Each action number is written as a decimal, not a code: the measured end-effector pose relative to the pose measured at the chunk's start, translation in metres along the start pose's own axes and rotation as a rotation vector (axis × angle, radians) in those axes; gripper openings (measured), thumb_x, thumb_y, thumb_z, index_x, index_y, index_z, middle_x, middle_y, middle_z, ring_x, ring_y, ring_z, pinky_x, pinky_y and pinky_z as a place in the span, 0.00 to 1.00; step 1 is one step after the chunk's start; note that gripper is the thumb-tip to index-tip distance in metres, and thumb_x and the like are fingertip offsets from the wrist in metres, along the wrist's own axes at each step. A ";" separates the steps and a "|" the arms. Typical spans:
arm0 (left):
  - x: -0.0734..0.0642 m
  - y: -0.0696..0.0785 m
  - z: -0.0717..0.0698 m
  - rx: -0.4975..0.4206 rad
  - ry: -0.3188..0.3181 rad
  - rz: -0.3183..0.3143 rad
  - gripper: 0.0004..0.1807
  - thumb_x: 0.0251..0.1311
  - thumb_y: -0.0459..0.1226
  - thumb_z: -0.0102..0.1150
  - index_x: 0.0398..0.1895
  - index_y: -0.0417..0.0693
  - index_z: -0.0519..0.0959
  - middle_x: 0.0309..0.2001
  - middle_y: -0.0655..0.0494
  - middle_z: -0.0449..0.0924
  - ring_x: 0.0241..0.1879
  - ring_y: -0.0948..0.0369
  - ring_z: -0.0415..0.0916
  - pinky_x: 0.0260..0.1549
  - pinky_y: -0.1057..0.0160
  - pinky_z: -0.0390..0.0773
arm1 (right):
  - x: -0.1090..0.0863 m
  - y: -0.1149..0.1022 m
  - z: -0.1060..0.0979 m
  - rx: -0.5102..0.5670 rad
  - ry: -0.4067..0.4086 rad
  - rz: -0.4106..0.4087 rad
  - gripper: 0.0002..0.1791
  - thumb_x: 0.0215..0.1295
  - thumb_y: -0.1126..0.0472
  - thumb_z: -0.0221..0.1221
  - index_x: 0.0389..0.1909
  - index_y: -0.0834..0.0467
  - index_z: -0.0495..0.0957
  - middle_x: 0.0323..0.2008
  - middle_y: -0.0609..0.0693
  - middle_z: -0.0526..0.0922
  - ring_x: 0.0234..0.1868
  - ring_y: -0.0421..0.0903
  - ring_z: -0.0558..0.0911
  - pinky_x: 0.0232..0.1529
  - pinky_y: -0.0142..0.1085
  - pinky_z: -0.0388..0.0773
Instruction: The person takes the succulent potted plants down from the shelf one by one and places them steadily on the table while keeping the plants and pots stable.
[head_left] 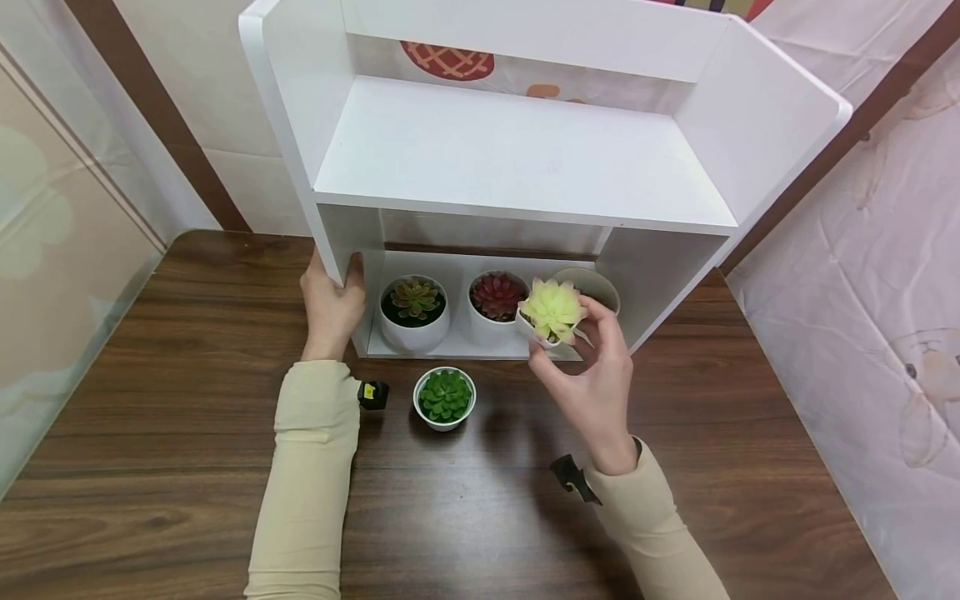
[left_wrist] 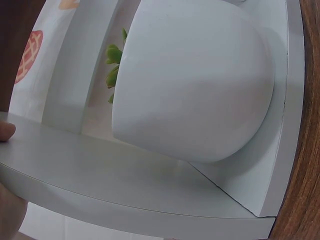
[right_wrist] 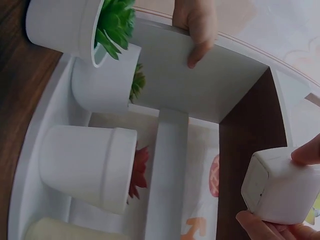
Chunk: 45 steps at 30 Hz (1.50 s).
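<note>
My right hand (head_left: 603, 375) pinches a small white pot (right_wrist: 282, 185) with a pale yellow-green succulent (head_left: 552, 308), held up in front of the lower shelf. In the right wrist view this pot is squarish, its base facing the camera. My left hand (head_left: 335, 308) grips the left side panel (left_wrist: 125, 187) of a white shelf unit, thumb on the inner face. On the lower shelf stand a white pot with a green-red succulent (head_left: 415, 300), a white pot with a red succulent (head_left: 498, 296) and a cream pot (head_left: 596, 286), partly hidden behind the held plant.
A white pot with a bright green succulent (head_left: 445, 397) stands on the brown wooden table (head_left: 450, 517), in front of the shelf unit. Above is the white upper shelf (head_left: 510, 142). Printed cloth (head_left: 862, 333) hangs around the table.
</note>
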<state>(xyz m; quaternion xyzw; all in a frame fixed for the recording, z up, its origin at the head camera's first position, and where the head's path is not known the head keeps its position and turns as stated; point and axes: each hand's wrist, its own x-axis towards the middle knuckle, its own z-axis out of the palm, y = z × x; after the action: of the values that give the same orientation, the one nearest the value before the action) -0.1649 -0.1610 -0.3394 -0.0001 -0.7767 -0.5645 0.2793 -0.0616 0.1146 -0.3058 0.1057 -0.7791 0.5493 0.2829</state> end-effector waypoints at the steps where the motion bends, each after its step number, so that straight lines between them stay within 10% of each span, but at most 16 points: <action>1: 0.000 0.000 0.000 0.001 0.002 0.001 0.19 0.64 0.29 0.51 0.57 0.33 0.71 0.55 0.35 0.76 0.58 0.45 0.73 0.59 0.47 0.71 | -0.001 0.001 0.000 -0.009 -0.004 0.003 0.32 0.44 0.74 0.66 0.56 0.66 0.71 0.47 0.55 0.76 0.47 0.41 0.80 0.46 0.26 0.79; 45: 0.000 0.001 0.000 0.008 -0.005 -0.012 0.19 0.64 0.30 0.51 0.59 0.33 0.70 0.56 0.35 0.75 0.58 0.45 0.73 0.59 0.47 0.71 | -0.044 0.038 0.005 -0.277 -0.143 0.107 0.30 0.41 0.65 0.70 0.50 0.63 0.75 0.45 0.55 0.79 0.43 0.47 0.78 0.45 0.41 0.76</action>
<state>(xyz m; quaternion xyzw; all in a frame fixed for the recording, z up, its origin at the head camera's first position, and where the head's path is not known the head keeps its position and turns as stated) -0.1646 -0.1602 -0.3382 0.0043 -0.7795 -0.5632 0.2740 -0.0454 0.1176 -0.3619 0.0628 -0.8701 0.4420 0.2090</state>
